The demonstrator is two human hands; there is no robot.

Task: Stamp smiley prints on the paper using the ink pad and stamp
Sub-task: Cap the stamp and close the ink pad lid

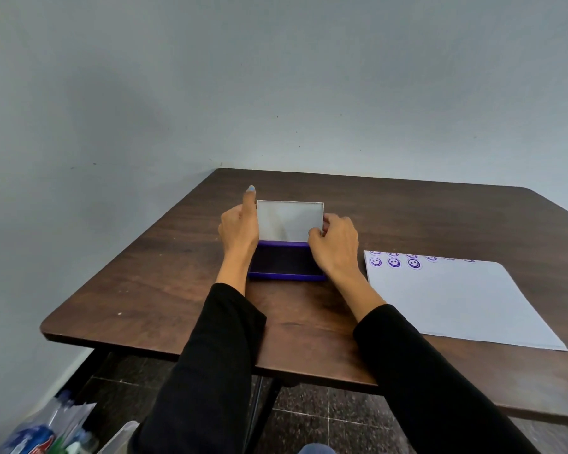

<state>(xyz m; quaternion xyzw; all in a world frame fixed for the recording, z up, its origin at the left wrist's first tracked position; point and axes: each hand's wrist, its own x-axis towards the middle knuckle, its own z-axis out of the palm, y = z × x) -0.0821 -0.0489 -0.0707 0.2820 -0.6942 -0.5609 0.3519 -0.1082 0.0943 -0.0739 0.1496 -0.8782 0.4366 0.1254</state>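
On the dark table (164,283), both hands' fingers pinch the ink pad (287,262)'s upright lid (287,221) — one each side.

Long black sleeves (210,355) — nail polish (251,188) apparently pale blue

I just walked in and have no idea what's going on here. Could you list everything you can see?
table: one, dark brown wood, fills the middle of the view
ink pad: one, purple, open, table centre
lid: one, pale grey inside, upright behind the pad
paper: one sheet, white, right of the pad
smiley prints: at least nine, purple, two rows along the paper's far edge
plastic bags: a heap, clear and blue, floor at lower left
stamp: none visible
sleeves: two, black
left hand: at the lid's left edge
right hand: grips the lid's right edge
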